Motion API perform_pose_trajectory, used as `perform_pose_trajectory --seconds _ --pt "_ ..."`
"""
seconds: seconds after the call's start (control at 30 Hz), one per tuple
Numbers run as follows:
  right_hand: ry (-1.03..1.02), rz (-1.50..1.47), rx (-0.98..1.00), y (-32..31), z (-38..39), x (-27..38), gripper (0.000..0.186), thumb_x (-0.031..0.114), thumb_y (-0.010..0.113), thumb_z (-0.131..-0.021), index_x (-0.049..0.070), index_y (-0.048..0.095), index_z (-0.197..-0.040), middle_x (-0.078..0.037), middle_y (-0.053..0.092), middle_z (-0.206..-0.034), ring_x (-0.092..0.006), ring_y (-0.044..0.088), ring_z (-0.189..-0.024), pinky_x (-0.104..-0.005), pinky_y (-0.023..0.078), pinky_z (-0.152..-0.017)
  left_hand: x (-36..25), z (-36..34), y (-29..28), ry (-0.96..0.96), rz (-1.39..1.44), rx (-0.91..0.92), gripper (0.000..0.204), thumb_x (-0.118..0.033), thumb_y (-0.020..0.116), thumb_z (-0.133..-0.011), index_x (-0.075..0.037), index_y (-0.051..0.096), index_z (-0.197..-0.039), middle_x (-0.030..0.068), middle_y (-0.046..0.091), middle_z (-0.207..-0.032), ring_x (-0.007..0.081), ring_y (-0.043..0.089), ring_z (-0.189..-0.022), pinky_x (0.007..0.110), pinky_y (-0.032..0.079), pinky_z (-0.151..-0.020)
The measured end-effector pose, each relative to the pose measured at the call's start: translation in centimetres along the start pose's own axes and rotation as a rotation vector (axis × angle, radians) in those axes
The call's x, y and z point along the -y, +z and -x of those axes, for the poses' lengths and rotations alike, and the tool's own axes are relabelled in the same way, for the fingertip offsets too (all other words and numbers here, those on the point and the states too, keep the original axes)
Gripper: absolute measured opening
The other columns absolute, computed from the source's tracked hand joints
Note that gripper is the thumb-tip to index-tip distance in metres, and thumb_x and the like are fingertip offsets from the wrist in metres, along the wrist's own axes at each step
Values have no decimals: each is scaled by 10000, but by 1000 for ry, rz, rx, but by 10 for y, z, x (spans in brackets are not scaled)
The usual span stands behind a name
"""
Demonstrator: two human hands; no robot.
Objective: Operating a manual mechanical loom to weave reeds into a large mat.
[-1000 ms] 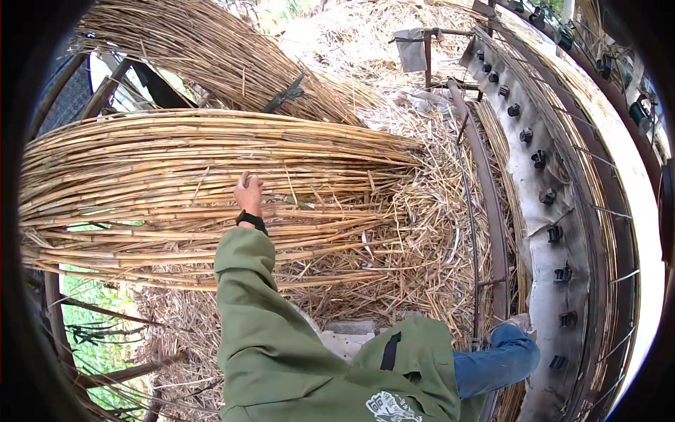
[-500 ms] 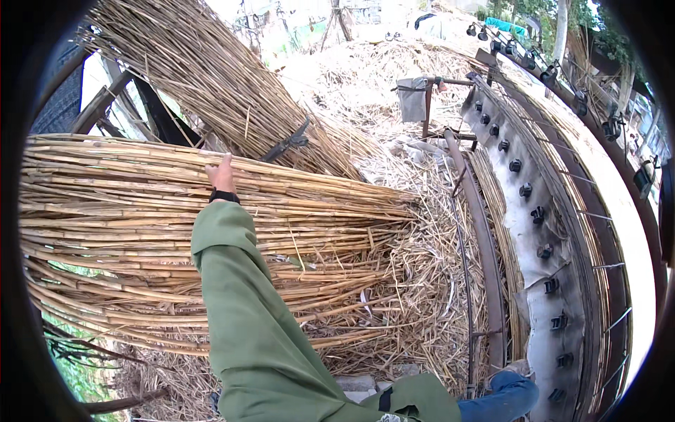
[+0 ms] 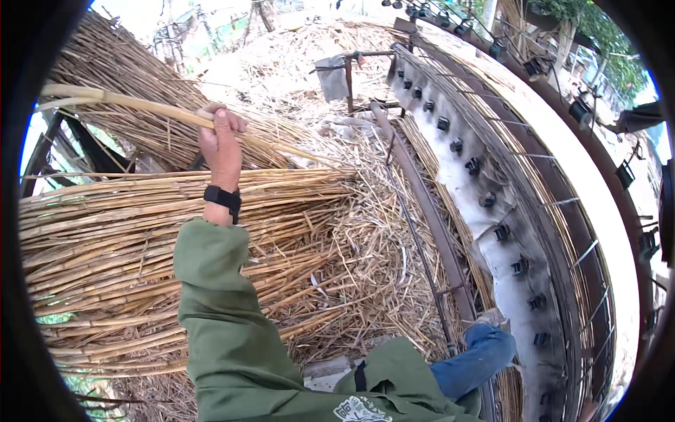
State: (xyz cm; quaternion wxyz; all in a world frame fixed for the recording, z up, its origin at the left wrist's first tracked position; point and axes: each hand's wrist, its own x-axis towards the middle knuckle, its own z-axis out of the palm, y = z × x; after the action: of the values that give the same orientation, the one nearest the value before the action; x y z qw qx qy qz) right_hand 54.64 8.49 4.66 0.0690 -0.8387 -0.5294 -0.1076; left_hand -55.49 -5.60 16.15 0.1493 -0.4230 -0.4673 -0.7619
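My left hand (image 3: 221, 144), in a green sleeve with a black wristband (image 3: 223, 202), is closed round a pale yellow reed stalk (image 3: 151, 107). The stalk is lifted above the other reeds; its thick end points to the far left and its thin end slopes down to the right. Below the hand a wide layer of loose reed stalks (image 3: 119, 260) lies crosswise. Beyond it, a dense reed bundle (image 3: 140, 91) leans at a slant. At the lower right edge, a small skin-coloured patch (image 3: 588, 409) seems to be part of my right hand; its fingers cannot be made out.
On the right, a long frame carries a grey sheet (image 3: 460, 190) with a row of black fittings (image 3: 472, 166). A rusty metal bar (image 3: 422, 204) runs along its near side. Broken straw (image 3: 373, 239) covers the ground. My leg in blue jeans (image 3: 474, 359) is beside the frame.
My left hand has risen from the reed layer and now holds one stalk up. The view has shifted, so the frame and reeds appear farther left.
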Motion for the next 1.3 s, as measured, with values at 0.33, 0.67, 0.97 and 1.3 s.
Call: perform_pose_trajectory --seconds 0.33,0.67,0.97,1.3 --pt "-192 -28 -408 -63 105 129 642 353 583 -849 91 320 -1372 -182 371 -1362 -345 380 -1233 -449 325 -1002 -65 245 277 233 -64 538 125 -71 549 -806 -62 480 -910 105 515 -747 305 537 -685 376 434 -592" --pt "-533 -2161 55 -112 238 259 363 404 328 -965 68 464 -951 15 349 -525 -157 462 -540 -328 436 -670 -160 459 312 301 100 1026 208 -134 607 -741 -97 531 -930 53 512 -772 247 519 -709 347 426 -625" --pt "-699 -2503 -17 -129 206 36 355 220 590 -860 -59 530 -1070 -101 587 -761 -249 559 -653 -363 439 -588 -248 479 357 548 526 1245 267 -134 561 -805 -39 509 -1049 68 494 -766 235 544 -702 321 455 -553" --pt "252 -944 -913 -66 268 -178 521 129 527 -889 3 296 -1338 -99 495 -744 -202 465 -623 -316 443 -575 -196 391 353 836 175 1350 99 -175 547 -792 -102 486 -766 21 454 -596 194 546 -535 319 449 -432"
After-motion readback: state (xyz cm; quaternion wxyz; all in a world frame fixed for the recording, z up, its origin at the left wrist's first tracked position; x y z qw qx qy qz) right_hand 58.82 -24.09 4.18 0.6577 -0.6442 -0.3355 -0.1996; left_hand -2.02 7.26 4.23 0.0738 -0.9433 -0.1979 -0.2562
